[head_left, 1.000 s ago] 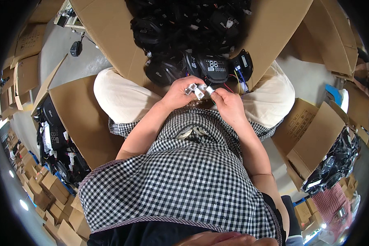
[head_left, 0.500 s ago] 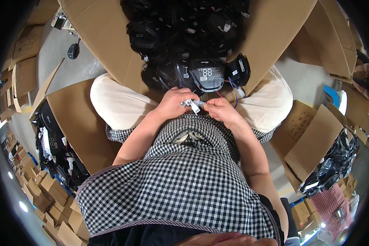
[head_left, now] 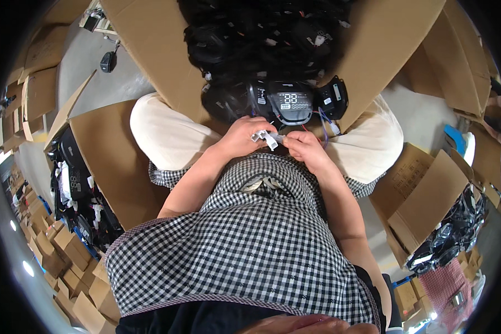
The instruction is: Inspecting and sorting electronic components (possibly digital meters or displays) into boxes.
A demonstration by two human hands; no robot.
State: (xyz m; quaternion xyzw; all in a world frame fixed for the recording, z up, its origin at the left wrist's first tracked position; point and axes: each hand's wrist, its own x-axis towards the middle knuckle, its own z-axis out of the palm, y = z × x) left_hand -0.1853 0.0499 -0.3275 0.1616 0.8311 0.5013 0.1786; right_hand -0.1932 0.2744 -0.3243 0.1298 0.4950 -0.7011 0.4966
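My left hand (head_left: 244, 136) is closed around several small white plastic connectors (head_left: 271, 143), which stick out past its fingertips. My right hand (head_left: 306, 150) pinches the right end of a whitish connector piece close beside them, so the two hands nearly meet over my lap. Just beyond them lies a black display unit (head_left: 291, 104) with a lit-looking digit panel, at the near edge of a big cardboard box. Coloured wires (head_left: 323, 119) with a white plug run down to the right of that unit. Where the wires near my fingers lead is hidden.
The big cardboard box (head_left: 398, 39) ahead holds a heap of black display units (head_left: 234, 42). On the left, an open box (head_left: 114, 161) has more units and white plugs beside it. At right stands another box (head_left: 428, 195) with plastic-wrapped dark parts. My checked apron (head_left: 234, 250) covers my lap.
The whole view has shifted slightly, so things sit a little further right. Both hands keep their hold on the white connectors, with only small finger movement.
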